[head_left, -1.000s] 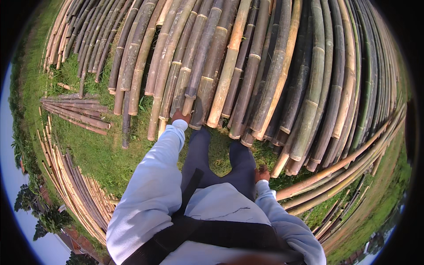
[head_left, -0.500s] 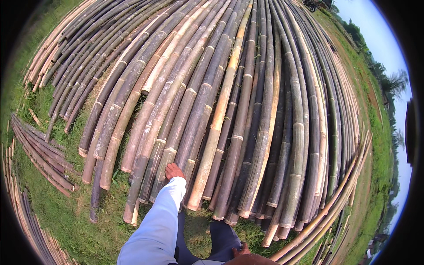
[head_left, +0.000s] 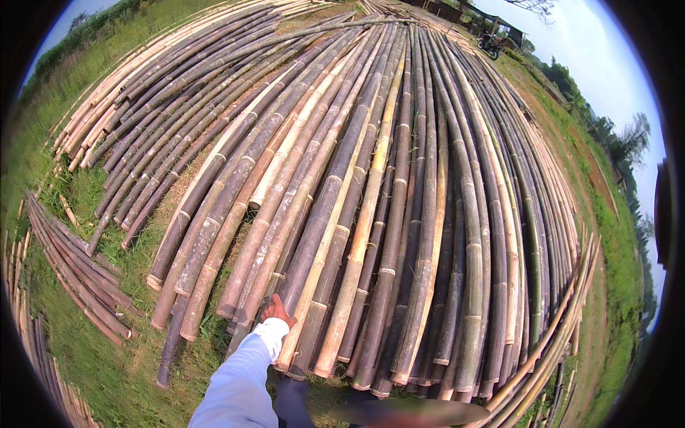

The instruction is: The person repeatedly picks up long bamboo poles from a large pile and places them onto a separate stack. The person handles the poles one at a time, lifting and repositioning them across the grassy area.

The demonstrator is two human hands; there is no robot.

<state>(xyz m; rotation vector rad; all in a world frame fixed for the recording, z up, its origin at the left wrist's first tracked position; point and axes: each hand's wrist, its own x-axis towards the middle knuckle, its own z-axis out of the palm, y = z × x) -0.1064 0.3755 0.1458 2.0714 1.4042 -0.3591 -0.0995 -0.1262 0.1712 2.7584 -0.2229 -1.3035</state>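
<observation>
My left hand [head_left: 277,312], in a white sleeve, is closed against the left side of a dark bamboo pole [head_left: 308,258] near its lower end. A pale strip runs along the right side of that pole. Part of my fingers is hidden by the pole and the hand's own back. Close by on the left lie mottled grey-brown bamboo poles [head_left: 265,269]. A yellowish bamboo pole [head_left: 354,266] lies a little to the right. My right hand does not show; a smeared oval patch covers the lower edge beside my dark trousers.
Many long bamboo poles fan away from me, their cut ends on the grass [head_left: 214,378]. A smaller stack [head_left: 78,267] lies at left. Thin pale poles [head_left: 546,349] slant across the lower right. Far back stand a motorbike [head_left: 490,45] and sheds; a dirt track runs along the right.
The view has tilted up, showing more of the far pile. My left hand has shifted lower in the picture with the dark pole, whose pale strip now shows. My right hand has gone from sight.
</observation>
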